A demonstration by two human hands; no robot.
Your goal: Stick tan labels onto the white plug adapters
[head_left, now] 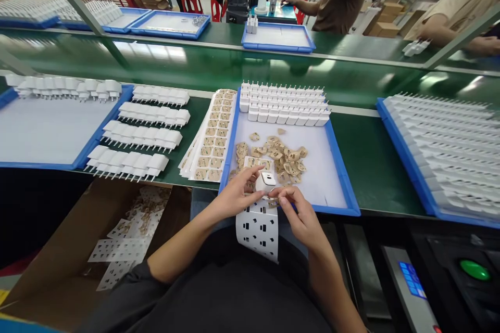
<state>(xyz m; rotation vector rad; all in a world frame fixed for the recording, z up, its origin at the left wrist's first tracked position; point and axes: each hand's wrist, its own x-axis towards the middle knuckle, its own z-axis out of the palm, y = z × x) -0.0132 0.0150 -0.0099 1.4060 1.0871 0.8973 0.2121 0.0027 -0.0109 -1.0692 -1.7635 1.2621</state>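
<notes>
My left hand [236, 193] grips a white plug charger [266, 182], its face with dark port openings turned up. Close beside the charger, my right hand [299, 214] has thumb and forefinger pinched together; a small piece at the fingertips is too unclear to name. Beneath both hands a white sticker sheet [258, 231] with dark cut-outs hangs over the front rim of a blue-edged tray [339, 171]. In that tray lies a heap of small tan paper pieces [287, 158]. Several rows of white chargers [284, 106] stand at its back, pins up.
Left of the tray are stacked label sheets [213, 138] and rows of chargers [135, 138]. A cardboard box [58, 250] with used sheets sits below. Another full tray [406, 158] is at right. People work beyond a green conveyor [187, 65].
</notes>
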